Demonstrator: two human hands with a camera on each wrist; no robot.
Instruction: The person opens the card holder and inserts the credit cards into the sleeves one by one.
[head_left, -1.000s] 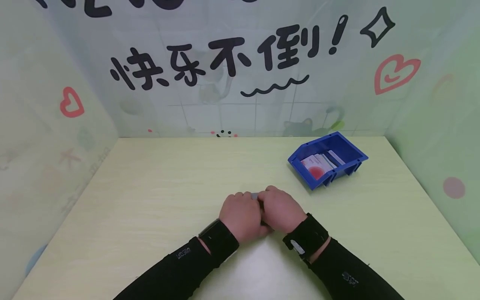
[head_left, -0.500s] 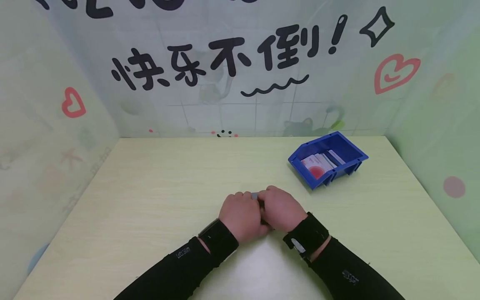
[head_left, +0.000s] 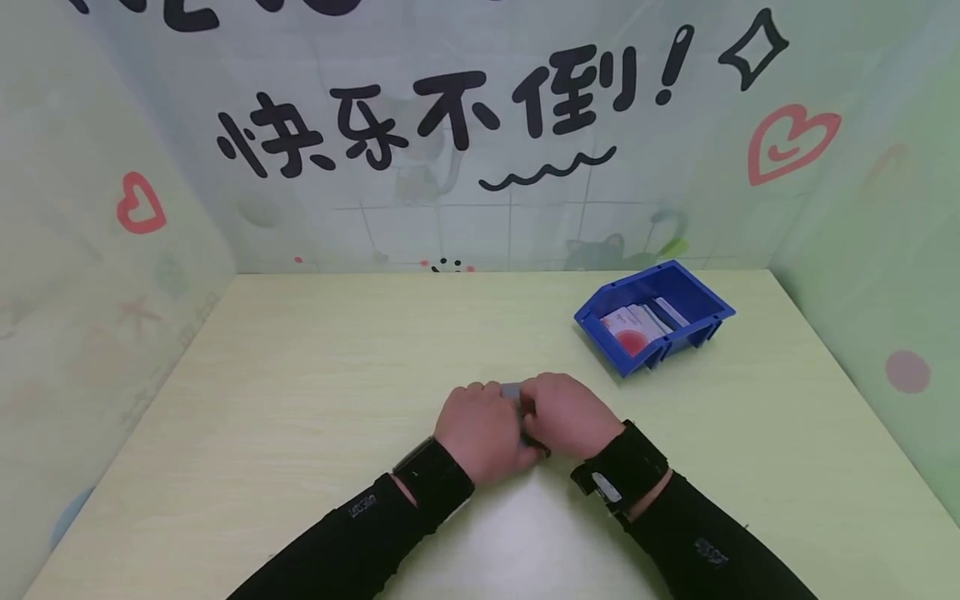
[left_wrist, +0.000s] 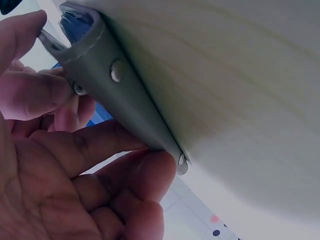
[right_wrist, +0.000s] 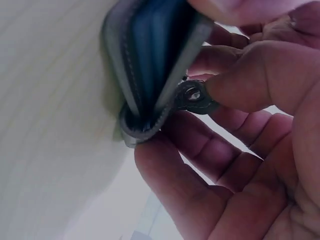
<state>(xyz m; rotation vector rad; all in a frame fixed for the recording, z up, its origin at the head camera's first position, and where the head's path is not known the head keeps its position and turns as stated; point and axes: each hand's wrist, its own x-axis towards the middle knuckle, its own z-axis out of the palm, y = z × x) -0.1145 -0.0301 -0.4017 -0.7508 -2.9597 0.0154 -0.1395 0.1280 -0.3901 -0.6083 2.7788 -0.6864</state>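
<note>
A grey wallet [head_left: 512, 390] with stitched edges stands on its edge on the table, mostly covered by both hands in the head view. My left hand [head_left: 483, 433] holds it between thumb and fingers; in the left wrist view the wallet [left_wrist: 122, 92] shows round metal snaps and bluish layers inside. My right hand [head_left: 573, 415] is close beside the left. In the right wrist view, the thumb of my right hand [right_wrist: 240, 150] presses a small strap with a snap [right_wrist: 195, 95], which sticks out from the wallet [right_wrist: 165, 55], and a fingertip touches the wallet's lower end.
A blue bin [head_left: 686, 292] holding several small white and pink boxes or cards stands at the back right of the pale wooden table [head_left: 337, 350]. Printed cloth walls close off the back and both sides.
My right hand has shifted slightly right, away from the left, and more of the grey wallet shows between them. The left hand has barely moved. The head view has tilted a little.
</note>
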